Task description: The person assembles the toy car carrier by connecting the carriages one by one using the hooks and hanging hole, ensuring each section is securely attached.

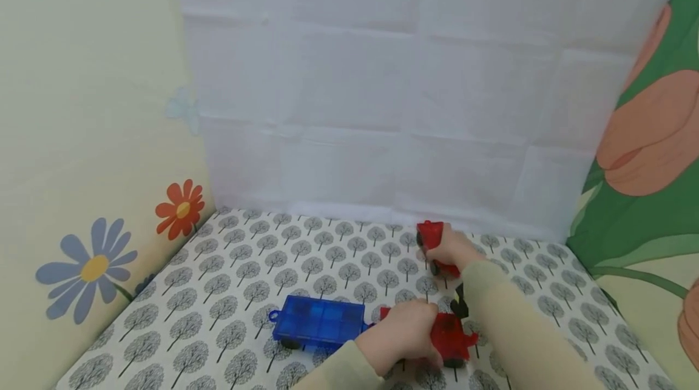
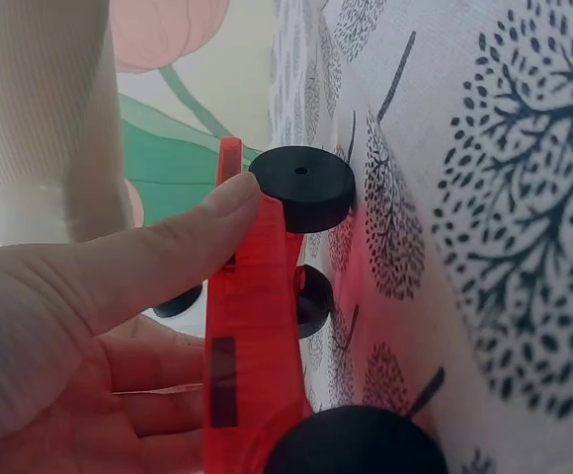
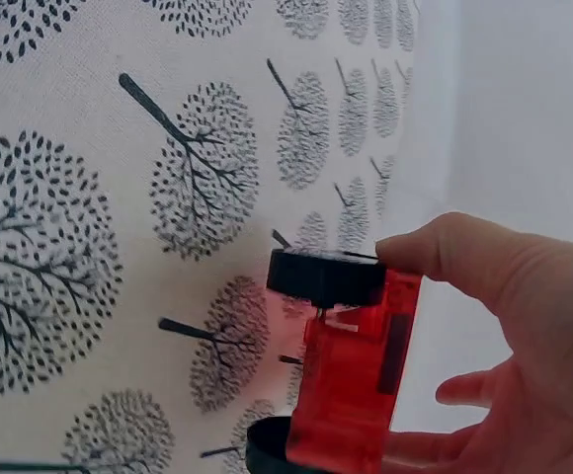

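Near the front of the cloth, my left hand (image 1: pixel 406 332) grips a red translucent toy vehicle (image 1: pixel 450 340) with black wheels. Its thumb (image 2: pixel 193 232) presses one side in the left wrist view, with the fingers on the other side. Farther back, close to the white backdrop, my right hand (image 1: pixel 457 248) holds a second red toy vehicle (image 1: pixel 430 233) by its sides. That one's red body (image 3: pixel 346 395) and black wheels show over the cloth in the right wrist view. A blue toy wagon (image 1: pixel 319 320) stands left of the front vehicle, its hitch end pointing at it.
A small black and yellow object (image 1: pixel 460 302) lies partly hidden by the right sleeve. Tree-printed cloth (image 1: pixel 229 305) covers the table. A white sheet (image 1: pixel 338 87) hangs behind, with flower-printed cloths at the left and right sides.
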The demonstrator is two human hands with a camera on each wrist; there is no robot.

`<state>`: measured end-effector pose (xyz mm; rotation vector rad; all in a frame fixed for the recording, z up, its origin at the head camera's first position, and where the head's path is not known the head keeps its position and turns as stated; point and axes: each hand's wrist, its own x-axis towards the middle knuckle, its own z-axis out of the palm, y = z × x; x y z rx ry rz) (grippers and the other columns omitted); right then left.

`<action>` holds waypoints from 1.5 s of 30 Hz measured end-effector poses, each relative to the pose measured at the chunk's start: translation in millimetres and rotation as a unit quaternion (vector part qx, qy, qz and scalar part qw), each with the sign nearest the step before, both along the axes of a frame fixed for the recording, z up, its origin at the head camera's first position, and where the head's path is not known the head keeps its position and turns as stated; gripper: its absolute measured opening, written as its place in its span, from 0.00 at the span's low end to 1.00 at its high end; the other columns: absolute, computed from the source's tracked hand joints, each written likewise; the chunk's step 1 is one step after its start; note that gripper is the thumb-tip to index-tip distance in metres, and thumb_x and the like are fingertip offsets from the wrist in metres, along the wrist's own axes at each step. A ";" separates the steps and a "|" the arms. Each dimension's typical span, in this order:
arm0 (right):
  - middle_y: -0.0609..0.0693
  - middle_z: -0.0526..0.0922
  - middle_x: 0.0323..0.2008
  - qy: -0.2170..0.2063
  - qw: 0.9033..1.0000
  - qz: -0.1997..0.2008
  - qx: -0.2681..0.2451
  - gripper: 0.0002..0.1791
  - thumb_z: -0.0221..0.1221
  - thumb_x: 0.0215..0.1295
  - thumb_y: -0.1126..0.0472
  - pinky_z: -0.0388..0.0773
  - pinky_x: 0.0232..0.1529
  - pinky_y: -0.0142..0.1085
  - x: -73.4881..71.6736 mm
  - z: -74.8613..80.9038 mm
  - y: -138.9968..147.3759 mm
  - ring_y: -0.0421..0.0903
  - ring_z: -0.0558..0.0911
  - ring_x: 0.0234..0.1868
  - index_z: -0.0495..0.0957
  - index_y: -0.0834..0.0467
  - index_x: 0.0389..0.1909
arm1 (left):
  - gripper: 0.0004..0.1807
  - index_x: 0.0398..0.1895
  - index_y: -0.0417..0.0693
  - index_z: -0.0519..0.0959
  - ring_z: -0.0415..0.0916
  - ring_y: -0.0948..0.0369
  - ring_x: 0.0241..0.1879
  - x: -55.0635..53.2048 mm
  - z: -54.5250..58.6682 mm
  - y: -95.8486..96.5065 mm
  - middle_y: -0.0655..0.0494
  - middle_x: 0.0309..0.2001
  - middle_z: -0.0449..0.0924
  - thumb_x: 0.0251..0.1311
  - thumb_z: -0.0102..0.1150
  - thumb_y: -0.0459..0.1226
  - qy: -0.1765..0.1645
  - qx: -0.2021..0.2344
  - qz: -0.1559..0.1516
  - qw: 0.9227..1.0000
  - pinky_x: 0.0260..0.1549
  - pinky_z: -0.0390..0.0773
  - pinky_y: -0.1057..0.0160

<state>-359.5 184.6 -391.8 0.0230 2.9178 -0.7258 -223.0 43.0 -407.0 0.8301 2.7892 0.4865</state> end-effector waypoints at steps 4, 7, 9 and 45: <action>0.70 0.69 0.55 0.015 1.000 0.014 -0.013 0.50 0.69 0.57 0.52 0.77 0.47 0.57 4.6 8.9 7.3 0.65 0.74 0.52 0.51 0.66 0.73 | 0.26 0.37 0.51 0.80 0.70 0.67 0.26 -0.9 -0.5 1.5 0.63 0.27 0.74 0.36 0.83 0.49 -0.003 -0.001 -0.002 1.000 0.28 0.73 0.68; 0.71 0.67 0.59 0.024 0.999 0.021 -0.033 0.50 0.68 0.58 0.55 0.76 0.48 0.57 7.7 14.7 12.9 0.66 0.72 0.55 0.49 0.64 0.74 | 0.26 0.38 0.50 0.80 0.70 0.67 0.27 -1.4 -0.5 2.0 0.63 0.28 0.74 0.37 0.83 0.48 -0.005 -0.002 -0.004 1.000 0.29 0.73 0.68; 0.72 0.65 0.61 0.031 0.998 0.029 -0.042 0.50 0.66 0.58 0.58 0.76 0.47 0.56 9.2 18.1 17.5 0.66 0.71 0.55 0.48 0.65 0.75 | 0.26 0.38 0.50 0.80 0.70 0.67 0.27 -1.5 -0.4 2.5 0.62 0.28 0.75 0.37 0.83 0.48 -0.003 -0.004 -0.005 1.000 0.29 0.73 0.67; 0.75 0.58 0.63 -0.068 0.970 0.084 -0.219 0.56 0.63 0.40 0.76 0.77 0.35 0.47 128.7 7.6 154.0 0.61 0.74 0.48 0.48 0.64 0.75 | 0.30 0.43 0.49 0.80 0.71 0.66 0.29 -5.2 -5.4 9.1 0.60 0.31 0.76 0.36 0.83 0.47 0.002 -0.036 -0.014 0.999 0.33 0.76 0.66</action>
